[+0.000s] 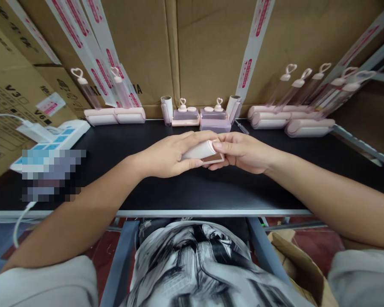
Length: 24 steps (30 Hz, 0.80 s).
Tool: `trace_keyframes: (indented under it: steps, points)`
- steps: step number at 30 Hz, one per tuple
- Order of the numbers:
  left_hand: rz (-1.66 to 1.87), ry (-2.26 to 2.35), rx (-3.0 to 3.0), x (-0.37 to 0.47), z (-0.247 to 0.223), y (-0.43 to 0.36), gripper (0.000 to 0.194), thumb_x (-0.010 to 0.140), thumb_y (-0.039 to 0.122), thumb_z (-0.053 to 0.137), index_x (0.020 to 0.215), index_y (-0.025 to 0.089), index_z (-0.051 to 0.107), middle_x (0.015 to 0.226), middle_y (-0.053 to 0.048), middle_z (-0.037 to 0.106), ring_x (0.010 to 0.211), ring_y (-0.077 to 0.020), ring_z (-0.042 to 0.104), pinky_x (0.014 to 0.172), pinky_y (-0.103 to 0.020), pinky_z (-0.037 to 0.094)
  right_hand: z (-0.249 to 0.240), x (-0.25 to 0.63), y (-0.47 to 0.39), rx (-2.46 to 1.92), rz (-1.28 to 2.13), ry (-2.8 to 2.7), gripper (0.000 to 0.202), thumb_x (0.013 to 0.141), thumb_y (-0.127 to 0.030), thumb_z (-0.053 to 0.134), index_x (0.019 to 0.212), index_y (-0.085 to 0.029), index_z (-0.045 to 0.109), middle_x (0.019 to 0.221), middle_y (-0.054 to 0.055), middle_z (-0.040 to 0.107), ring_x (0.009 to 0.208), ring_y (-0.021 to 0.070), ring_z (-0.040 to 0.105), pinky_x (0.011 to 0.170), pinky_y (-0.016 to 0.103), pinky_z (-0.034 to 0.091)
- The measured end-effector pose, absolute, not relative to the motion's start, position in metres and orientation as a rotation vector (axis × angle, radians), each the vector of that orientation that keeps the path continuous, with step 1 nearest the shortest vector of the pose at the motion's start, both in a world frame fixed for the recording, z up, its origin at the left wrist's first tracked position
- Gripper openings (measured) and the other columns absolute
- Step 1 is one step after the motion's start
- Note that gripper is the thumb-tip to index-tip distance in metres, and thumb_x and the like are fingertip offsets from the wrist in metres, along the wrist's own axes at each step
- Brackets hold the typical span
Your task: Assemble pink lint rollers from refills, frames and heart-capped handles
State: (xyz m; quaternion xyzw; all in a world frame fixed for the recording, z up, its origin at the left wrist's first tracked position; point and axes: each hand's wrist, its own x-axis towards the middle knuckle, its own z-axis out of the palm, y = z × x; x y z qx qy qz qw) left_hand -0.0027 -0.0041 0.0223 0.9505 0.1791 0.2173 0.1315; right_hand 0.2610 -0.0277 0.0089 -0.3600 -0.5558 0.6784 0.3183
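Observation:
Above the middle of the table, both hands hold a pale pink cylindrical case [200, 150] with a rounded white top. A flat rim stands a little apart from its underside at the right end. My left hand [168, 153] is wrapped over the case's left part, thumb along the near side. My right hand [243, 151] pinches its right end, with the thumb on the top edge and the fingers beneath. What lies inside the case is mostly hidden.
Behind the hands stand pink parts with heart-shaped loops [183, 104] and a white roll [168, 104]. Clear tubes with heart tops on pink bases line the back left [129, 115] and right [269, 120]. A screwdriver [241, 127] lies there. A power strip [67, 134] is at left.

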Motion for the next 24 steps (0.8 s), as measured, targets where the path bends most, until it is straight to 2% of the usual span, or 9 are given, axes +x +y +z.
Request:
trace_keyframes:
  steps: [3,6,9,16,24]
  points:
    - [0.560,0.577,2.823,-0.006,0.019,-0.002,0.074,0.102,0.038,0.067,0.171,0.032,0.041,0.156,-0.011,0.065,0.138,-0.0318,0.066,0.117,-0.042,0.051,0.007,0.262,-0.024,-0.988,1.774,-1.506,0.056,0.071,-0.062,0.101,0.086,-0.019,0.068,0.087,0.006,0.081,0.083,0.0214,0.081,0.069,0.030,0.069]
    - [0.495,0.670,2.861,-0.007,0.019,-0.001,0.078,0.103,0.039,0.065,0.175,0.033,0.036,0.143,-0.012,0.070,0.123,-0.0305,0.070,0.107,-0.040,0.054,0.005,0.262,-0.021,-0.999,1.736,-1.540,0.058,0.066,-0.061,0.103,0.083,-0.019,0.067,0.082,0.003,0.077,0.072,0.0186,0.077,0.059,0.028,0.066]
    - [0.446,0.703,2.877,-0.006,0.021,-0.003,0.076,0.104,0.039,0.063,0.176,0.035,0.036,0.131,-0.010,0.070,0.113,-0.0278,0.070,0.100,-0.037,0.054,0.001,0.261,-0.018,-0.977,1.670,-1.569,0.060,0.063,-0.060,0.105,0.078,-0.018,0.064,0.079,0.002,0.075,0.068,0.0164,0.074,0.055,0.026,0.064]
    - [0.438,0.686,2.869,-0.005,0.018,0.001,0.068,0.105,0.031,0.062,0.170,0.039,0.045,0.139,-0.009,0.068,0.125,-0.0270,0.067,0.107,-0.037,0.053,-0.008,0.258,-0.016,-0.975,1.487,-1.597,0.062,0.057,-0.062,0.107,0.078,-0.018,0.069,0.072,0.004,0.076,0.065,0.0168,0.073,0.056,0.027,0.065]
    - [0.511,0.658,2.936,-0.002,0.015,0.001,0.068,0.107,0.019,0.055,0.171,0.036,0.041,0.139,-0.011,0.065,0.129,-0.0263,0.064,0.114,-0.043,0.052,-0.011,0.255,-0.016,-0.942,1.397,-1.529,0.063,0.053,-0.058,0.109,0.077,-0.018,0.067,0.071,0.003,0.075,0.065,0.0174,0.073,0.054,0.026,0.064]
